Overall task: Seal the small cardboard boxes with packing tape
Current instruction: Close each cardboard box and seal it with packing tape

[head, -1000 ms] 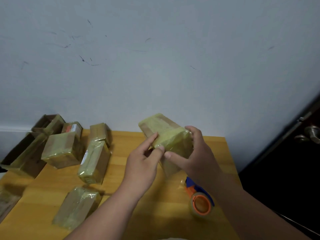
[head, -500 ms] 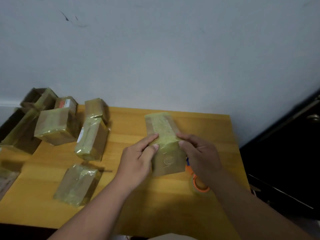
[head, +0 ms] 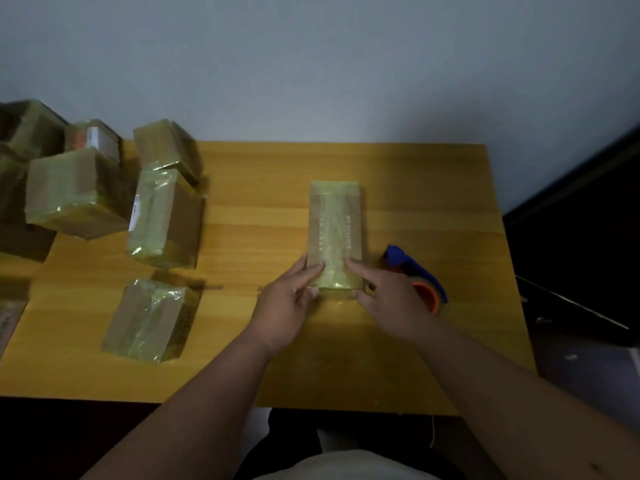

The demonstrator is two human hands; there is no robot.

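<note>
both hands, the left hand [head: 289,303] and right hand [head: 384,299], press straight fingers on the near end of a tape-wrapped, oblong brown cardboard box [head: 335,233] lying mid-table, apparently sealed like the wrapped boxes [head: 162,220] at left, so little seems left.

Plain room, likely a home packing corner; wooden table [head: 398,174], taped boxes [head: 162,220], scuff-free grey wall [head: 311,64]

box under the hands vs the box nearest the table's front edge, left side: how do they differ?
The centre box lies square to the table; the front-left box sits skewed. The left hand and right hand touch the centre box; nothing touches the front-left box. The centre box looks narrower and longer. Both are brown cardboard under glossy yellowish tape.
</note>
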